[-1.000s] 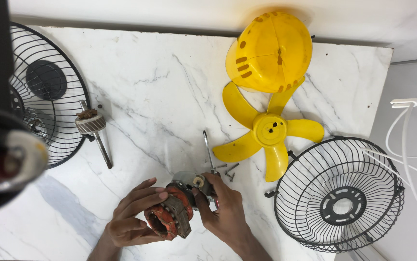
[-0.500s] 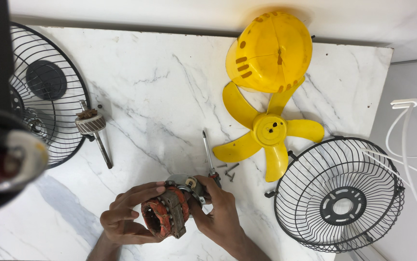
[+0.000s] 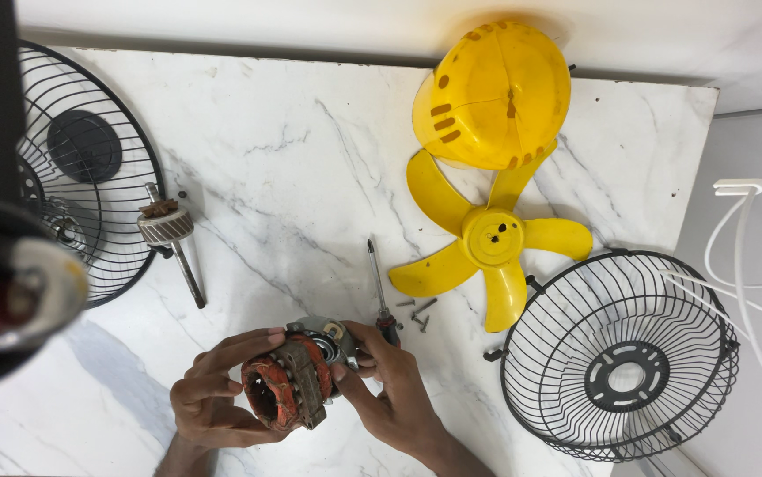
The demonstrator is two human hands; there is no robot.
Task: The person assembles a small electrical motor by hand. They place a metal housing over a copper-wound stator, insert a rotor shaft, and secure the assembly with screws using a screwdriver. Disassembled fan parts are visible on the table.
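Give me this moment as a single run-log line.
left hand: grips motor stator | right hand: on its metal end | screwdriver, screws: on marble table | yellow fan blade: beside

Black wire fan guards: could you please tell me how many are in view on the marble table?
2. One black wire fan guard lies at the table's left edge, partly cut off by a blurred dark object; the other black wire fan guard lies at the lower right, beside the yellow fan blade.

One head-worn camera looks steeply down, fairly near, over a marble tabletop (image 3: 248, 150) at the person's front.
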